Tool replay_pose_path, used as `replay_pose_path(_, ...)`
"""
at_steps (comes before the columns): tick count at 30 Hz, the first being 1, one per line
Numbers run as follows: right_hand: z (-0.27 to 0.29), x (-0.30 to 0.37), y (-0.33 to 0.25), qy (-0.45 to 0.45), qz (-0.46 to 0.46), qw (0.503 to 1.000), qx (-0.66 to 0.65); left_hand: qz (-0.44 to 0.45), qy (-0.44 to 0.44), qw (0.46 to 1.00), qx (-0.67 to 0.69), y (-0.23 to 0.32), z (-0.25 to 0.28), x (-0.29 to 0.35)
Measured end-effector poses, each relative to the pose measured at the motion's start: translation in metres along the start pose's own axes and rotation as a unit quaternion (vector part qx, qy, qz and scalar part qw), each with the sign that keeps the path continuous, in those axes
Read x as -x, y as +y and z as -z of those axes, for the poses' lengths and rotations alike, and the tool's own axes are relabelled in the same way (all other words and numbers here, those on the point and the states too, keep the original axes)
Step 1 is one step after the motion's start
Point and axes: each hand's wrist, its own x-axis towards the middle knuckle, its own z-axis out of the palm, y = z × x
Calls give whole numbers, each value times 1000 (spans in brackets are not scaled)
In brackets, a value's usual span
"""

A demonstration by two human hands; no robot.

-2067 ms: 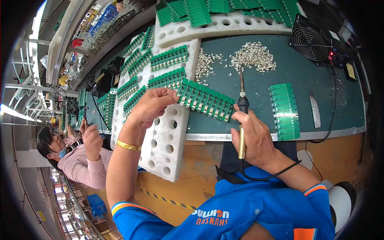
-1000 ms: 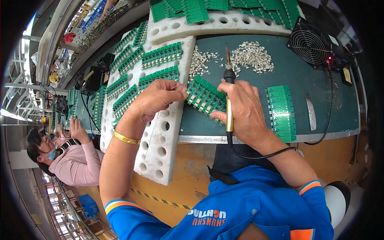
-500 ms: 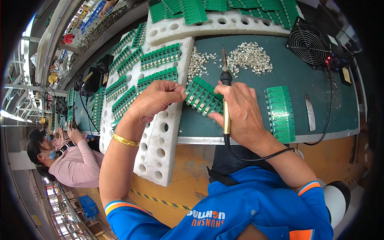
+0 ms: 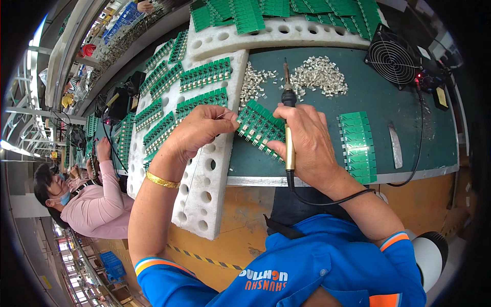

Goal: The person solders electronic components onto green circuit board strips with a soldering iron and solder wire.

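Observation:
A green circuit board strip (image 4: 260, 124) with black parts and white connectors is tilted between my hands, above the table. My right hand (image 4: 311, 143) is closed around a soldering iron (image 4: 290, 149) with a gold-coloured handle. The iron's tip points away from me, past the board. My right thumb and fingers also hold the board's right end. At the board's left end, my left hand (image 4: 199, 130) pinches a thin wire, probably solder, that shows above the fingertips. Those fingertips are at the board's corner; contact is hard to judge.
White foam with holes (image 4: 204, 204) carries several populated boards (image 4: 205, 73). Loose white connectors (image 4: 318, 77) lie in piles beyond my hands. A bare green panel (image 4: 358, 147), metal strip (image 4: 395, 146) and black fan (image 4: 394, 56) are right. A co-worker (image 4: 97, 210) sits left.
My hands and the board have barely moved. On the left, the co-worker's arm has lifted and reached out toward the bench.

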Motion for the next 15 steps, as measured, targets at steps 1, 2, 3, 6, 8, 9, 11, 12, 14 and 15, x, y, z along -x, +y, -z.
replay_pose_path(1,-1,-1,-1,-1,-1,1000,-1,2,-3,1000,-3,0,0,0)
replay_pose_path(2,-2,-2,-3,-2,-2,1000,-2,2,-3,1000,-2,0,0,0)
replay_pose_path(3,-3,-2,-4,-2,-2,1000,-1,-2,-1,1000,-4,0,-1,0)
replay_pose_path(6,-5,-3,-4,-2,0,1000,1,-10,-2,1000,-7,-1,0,0)
replay_pose_path(8,-5,-3,-4,-16,-12,1000,4,-13,-5,1000,-8,-1,0,0)
replay_pose_path(9,-5,-4,-4,-16,-12,1000,4,-10,-2,1000,-7,-1,-1,0)
replay_pose_path(11,-5,-4,-5,-15,-7,1000,7,-7,0,1000,-6,-1,-1,1)
replay_pose_path(12,-5,-4,-6,-15,-7,1000,8,-11,0,1000,-3,-1,-2,1)
replay_pose_path(14,-5,-4,-7,-14,3,1000,17,-15,-1,1000,0,-1,-2,1)
replay_pose_path(15,-4,-4,-7,-14,3,1000,17,-15,2,1000,-2,-2,-2,1)
